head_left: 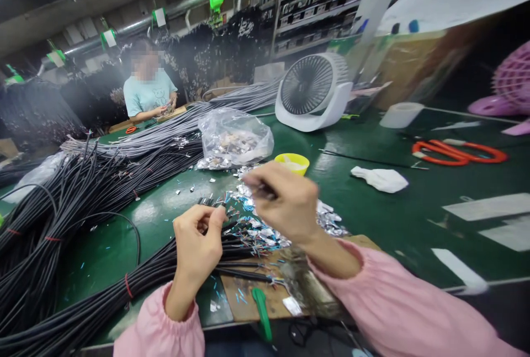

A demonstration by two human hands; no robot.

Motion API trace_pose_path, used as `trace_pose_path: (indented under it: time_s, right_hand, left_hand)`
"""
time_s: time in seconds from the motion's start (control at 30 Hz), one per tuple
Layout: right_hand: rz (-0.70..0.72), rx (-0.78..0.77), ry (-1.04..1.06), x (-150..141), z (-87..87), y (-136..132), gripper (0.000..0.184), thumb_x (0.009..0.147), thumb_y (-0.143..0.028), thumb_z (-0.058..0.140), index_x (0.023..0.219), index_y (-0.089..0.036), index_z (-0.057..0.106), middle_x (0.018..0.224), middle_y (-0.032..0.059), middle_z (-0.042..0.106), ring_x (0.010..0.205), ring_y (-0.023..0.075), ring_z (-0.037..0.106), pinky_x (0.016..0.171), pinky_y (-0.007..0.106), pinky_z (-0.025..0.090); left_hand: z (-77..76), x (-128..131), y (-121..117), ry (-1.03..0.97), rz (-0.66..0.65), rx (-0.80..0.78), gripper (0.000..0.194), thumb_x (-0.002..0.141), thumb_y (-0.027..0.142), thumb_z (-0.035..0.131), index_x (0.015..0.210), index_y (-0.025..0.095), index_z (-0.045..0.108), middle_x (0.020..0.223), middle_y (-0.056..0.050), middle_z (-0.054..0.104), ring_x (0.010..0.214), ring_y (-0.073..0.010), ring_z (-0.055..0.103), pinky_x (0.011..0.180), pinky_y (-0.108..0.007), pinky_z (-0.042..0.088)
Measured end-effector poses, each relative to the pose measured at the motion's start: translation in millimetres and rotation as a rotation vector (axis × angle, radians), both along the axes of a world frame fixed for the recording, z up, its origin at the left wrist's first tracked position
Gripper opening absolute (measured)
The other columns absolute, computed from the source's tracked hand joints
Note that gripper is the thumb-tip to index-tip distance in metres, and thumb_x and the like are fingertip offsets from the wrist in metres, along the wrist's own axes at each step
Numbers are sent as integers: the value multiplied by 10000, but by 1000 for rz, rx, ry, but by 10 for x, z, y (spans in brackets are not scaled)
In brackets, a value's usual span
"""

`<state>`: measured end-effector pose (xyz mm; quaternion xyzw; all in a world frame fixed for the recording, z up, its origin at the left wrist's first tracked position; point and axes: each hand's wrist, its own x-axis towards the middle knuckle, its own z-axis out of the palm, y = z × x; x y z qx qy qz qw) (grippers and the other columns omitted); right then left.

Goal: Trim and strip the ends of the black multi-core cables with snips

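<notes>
A green tabletop [430,197] is strewn with foil scraps [330,220]. A black cable end [222,205] is pinched by the left hand [199,238]; the right hand [285,197] is curled and blurred, its grip impossible to tell. Bundled black cables [153,266] are spread beneath; a yellow bowl [304,166] and white fan [343,106] are seen beyond.

The worktop [372,216] is green. Black cables [153,262] at its near left corner wear a red tie [128,285]; the far cables [244,99] are grey. The bowl [304,167] is yellow, both sleeves [397,291] plain pink.
</notes>
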<state>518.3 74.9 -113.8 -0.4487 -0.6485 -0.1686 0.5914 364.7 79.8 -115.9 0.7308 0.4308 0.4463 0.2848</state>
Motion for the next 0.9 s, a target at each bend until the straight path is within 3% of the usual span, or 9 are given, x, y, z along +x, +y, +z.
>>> trace_pose_path:
  time_s: [0.07, 0.17, 0.27, 0.43, 0.57, 0.63, 0.73, 0.9]
  right_hand:
    - [-54, -58, 117, 48, 12, 25, 211, 828, -156, 506, 617, -165, 509, 554, 6, 509, 499, 113, 474, 468, 217, 355]
    - [205, -264, 104, 21, 29, 36, 308, 882, -266, 470, 595, -168, 522, 500, -16, 496, 434, 94, 437, 407, 201, 326]
    - [328, -238, -24, -95, 19, 4, 272, 871, -202, 469, 612, -159, 541, 549, 2, 543, 480, 98, 472, 446, 202, 362]
    - [147, -73, -12, -152, -10, -37, 237, 856, -155, 468, 630, -169, 536, 560, 13, 535, 501, 110, 483, 468, 220, 373]
    - [-35, -96, 314, -24, 30, -9, 315, 870, -311, 498, 580, -187, 510, 476, -17, 450, 423, 100, 399, 404, 224, 311]
    - [63, -203, 368, 11, 62, 1, 386, 866, -402, 504, 550, -181, 519, 439, -26, 424, 383, 88, 369, 366, 215, 275]
    - [292, -298, 228, -4, 85, -9, 364, 849, -406, 534, 585, -161, 581, 495, -4, 527, 414, 89, 441, 379, 203, 321]
    - [361, -246, 83, -34, 56, -37, 151, 802, -252, 611, 705, -139, 636, 592, 11, 605, 462, 87, 484, 419, 197, 361]
  left_hand:
    - [-6, -11, 7, 1, 5, 2, 295, 821, 331, 515, 655, 145, 672, 590, -24, 626, 520, -111, 524, 478, -207, 354]
    - [-20, -24, 23, 26, 10, 35, 283, 824, 324, 513, 694, 146, 691, 639, -41, 650, 557, -125, 539, 490, -215, 355]
    - [-23, -16, 26, 55, -3, 66, 280, 825, 307, 510, 674, 146, 683, 632, -42, 647, 551, -125, 531, 498, -220, 356]
    - [0, 13, 9, 36, -12, 72, 271, 832, 284, 500, 665, 152, 668, 625, -26, 640, 551, -115, 532, 514, -212, 370]
    - [-4, 6, 9, -33, -39, -2, 277, 819, 297, 512, 629, 151, 652, 573, -12, 617, 514, -108, 525, 476, -201, 366]
    - [-16, -1, 16, -55, -24, -9, 276, 817, 307, 514, 640, 149, 654, 586, -16, 623, 527, -112, 536, 482, -202, 376]
    - [-34, -5, 25, -53, 23, 27, 262, 813, 307, 521, 656, 149, 659, 614, -25, 632, 553, -120, 545, 498, -207, 379]
    - [-46, 4, 19, -23, 31, 98, 200, 786, 272, 561, 656, 160, 663, 592, -12, 607, 537, -110, 518, 504, -209, 371]
